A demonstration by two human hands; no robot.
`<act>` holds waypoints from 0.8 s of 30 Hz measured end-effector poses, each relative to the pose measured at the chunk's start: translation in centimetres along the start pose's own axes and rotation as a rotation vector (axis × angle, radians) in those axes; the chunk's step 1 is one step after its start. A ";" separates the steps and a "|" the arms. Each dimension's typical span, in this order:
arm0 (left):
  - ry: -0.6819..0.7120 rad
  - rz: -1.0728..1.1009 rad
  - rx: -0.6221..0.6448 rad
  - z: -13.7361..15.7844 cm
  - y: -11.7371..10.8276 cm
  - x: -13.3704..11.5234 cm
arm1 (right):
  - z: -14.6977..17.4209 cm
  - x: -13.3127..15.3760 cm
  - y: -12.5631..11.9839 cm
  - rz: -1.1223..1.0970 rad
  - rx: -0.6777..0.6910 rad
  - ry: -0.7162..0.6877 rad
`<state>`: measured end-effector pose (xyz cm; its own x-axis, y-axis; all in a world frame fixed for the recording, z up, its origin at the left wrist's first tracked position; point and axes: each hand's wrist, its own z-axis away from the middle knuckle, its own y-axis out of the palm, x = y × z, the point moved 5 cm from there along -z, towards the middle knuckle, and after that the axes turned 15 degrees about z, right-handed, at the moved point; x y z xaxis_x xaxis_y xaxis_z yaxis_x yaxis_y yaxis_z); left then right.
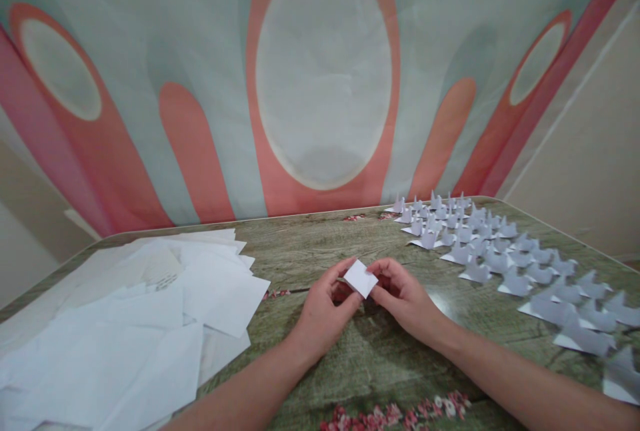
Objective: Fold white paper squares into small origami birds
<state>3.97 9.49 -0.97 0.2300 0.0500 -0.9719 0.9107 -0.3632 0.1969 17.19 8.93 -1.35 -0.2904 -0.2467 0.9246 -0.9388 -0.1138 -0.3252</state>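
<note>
A small folded square of white paper, turned like a diamond, is held above the middle of the table. My left hand pinches its left and lower edges between thumb and fingers. From the other side, my right hand grips the right corner with thumb and forefinger. The undersides of the paper and some fingertips are hidden. To the right of my hands stand several rows of folded white paper birds. Loose white paper sheets lie heaped to the left of my left hand.
The wood-patterned table has printed pink flowers along its near side. Behind its far edge hangs a backdrop with coral and pale green shapes. The paper birds reach along the table's right edge.
</note>
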 end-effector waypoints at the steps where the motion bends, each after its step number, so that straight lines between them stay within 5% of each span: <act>1: 0.009 -0.016 0.002 0.0 0.0 0.1 | 0.0 0.1 0.0 -0.002 0.001 -0.016; 15: 0.092 -0.242 -0.023 0.7 0.4 -0.7 | 0.2 0.1 0.6 0.027 -0.056 0.043; 24: 0.056 -0.213 0.074 0.8 1.1 -0.8 | 0.4 0.4 0.6 0.133 -0.075 0.015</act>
<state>4.48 8.32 -0.14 0.0563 0.1836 -0.9814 0.9136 -0.4060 -0.0235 16.63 8.33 -1.24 -0.4153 -0.2407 0.8773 -0.9029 -0.0085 -0.4298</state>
